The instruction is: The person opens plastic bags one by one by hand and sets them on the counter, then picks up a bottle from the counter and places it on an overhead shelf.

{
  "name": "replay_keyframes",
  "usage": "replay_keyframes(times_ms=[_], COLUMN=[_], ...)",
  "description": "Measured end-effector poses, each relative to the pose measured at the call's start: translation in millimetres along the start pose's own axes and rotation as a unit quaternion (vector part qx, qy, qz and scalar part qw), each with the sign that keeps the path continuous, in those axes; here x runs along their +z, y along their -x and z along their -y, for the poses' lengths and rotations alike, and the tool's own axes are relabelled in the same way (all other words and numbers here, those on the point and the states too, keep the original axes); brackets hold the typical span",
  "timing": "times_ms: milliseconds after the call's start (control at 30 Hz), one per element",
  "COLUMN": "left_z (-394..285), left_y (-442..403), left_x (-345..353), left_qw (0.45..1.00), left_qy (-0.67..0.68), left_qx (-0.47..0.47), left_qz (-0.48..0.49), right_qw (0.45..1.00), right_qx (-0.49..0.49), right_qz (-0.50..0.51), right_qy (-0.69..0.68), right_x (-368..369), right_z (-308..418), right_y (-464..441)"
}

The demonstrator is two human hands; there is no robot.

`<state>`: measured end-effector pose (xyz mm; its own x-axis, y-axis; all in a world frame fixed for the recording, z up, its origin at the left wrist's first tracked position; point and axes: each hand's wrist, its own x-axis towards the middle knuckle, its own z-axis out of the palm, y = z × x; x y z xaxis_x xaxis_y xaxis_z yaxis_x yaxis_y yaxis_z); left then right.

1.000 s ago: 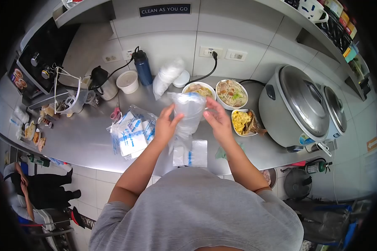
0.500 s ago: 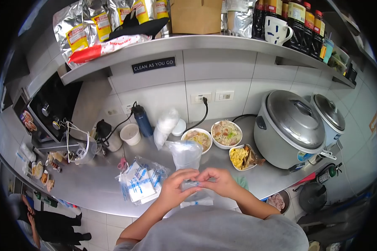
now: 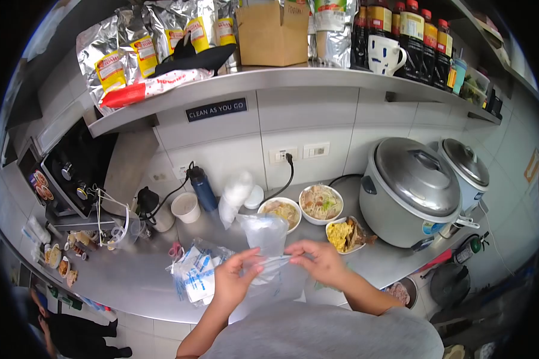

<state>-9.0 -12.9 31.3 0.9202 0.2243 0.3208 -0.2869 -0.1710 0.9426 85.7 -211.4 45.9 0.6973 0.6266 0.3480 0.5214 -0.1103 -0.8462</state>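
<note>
Between my two hands a thin clear plastic bag (image 3: 275,263) is stretched by its top edge. My left hand (image 3: 236,272) pinches one side of it, and my right hand (image 3: 318,262) pinches the other between thumb and fingers. Just beyond them stands an upright clear plastic bag (image 3: 263,230). A pile of white and blue printed plastic packets (image 3: 199,276) lies left of my left hand. Behind the bags are a bowl of food (image 3: 279,210), a second bowl with shredded topping (image 3: 321,202) and a smaller bowl with yellow food (image 3: 341,236).
A large rice cooker (image 3: 410,191) and a smaller cooker (image 3: 466,170) stand right. A blue bottle (image 3: 202,188), white tub (image 3: 186,207) and kettle (image 3: 157,210) line the back left. Overhead runs a loaded metal shelf (image 3: 281,78). Another person (image 3: 72,329) is at lower left.
My hands have come up off the front edge and moved apart, opening out the clear bag between them. Earlier they were close together. The view has tilted upward, showing more of the shelf.
</note>
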Motion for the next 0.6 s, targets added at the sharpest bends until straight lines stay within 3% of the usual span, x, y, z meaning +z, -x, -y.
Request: replay_keyframes(times_ms=[67,200,267,300,367,433,467,500,567,600], left_z=[4.1,-4.4,5.0,7.1,10.3,17.5,21.1,27.8,45.4,47.7], left_y=[0.2,0.4,3.0,6.5,3.6,-4.6,-7.8,-9.9,-11.0,-11.8], left_x=[-1.0,4.1,8.1,10.5,13.7,12.8,11.6,9.2,2.0,-2.0], left_qw=[0.997,0.998,0.993,0.99,0.985,0.976,0.954,0.896,0.719,0.705], left_qy=[0.072,-0.006,-0.057,-0.053,-0.048,0.178,0.286,0.416,0.645,0.639], left_qx=[-0.031,-0.066,-0.105,-0.126,-0.153,-0.111,-0.083,-0.128,-0.204,-0.245], left_qz=[-0.025,-0.003,0.02,0.036,0.07,0.056,0.045,0.086,0.16,0.188], right_qw=[0.995,0.974,0.991,0.969,0.936,0.902,0.891,0.875,0.856,0.835], right_qx=[-0.058,-0.141,-0.032,0.032,0.134,0.199,0.218,0.234,0.183,0.157], right_qz=[0.004,-0.061,-0.084,-0.101,0.011,0.135,0.205,0.274,0.215,0.164], right_qy=[0.081,0.166,-0.096,-0.223,-0.324,-0.358,-0.342,-0.325,-0.432,-0.501], right_x=[-2.9,-12.5,-8.2,-5.3,-6.5,-9.8,-12.3,-14.3,-15.9,-16.2], right_z=[9.7,12.8,12.2,9.8,-5.4,-22.7,-31.3,-36.4,-35.1,-32.9], right_y=[0.2,-1.2,3.0,7.8,11.0,12.0,13.1,13.7,11.9,6.8])
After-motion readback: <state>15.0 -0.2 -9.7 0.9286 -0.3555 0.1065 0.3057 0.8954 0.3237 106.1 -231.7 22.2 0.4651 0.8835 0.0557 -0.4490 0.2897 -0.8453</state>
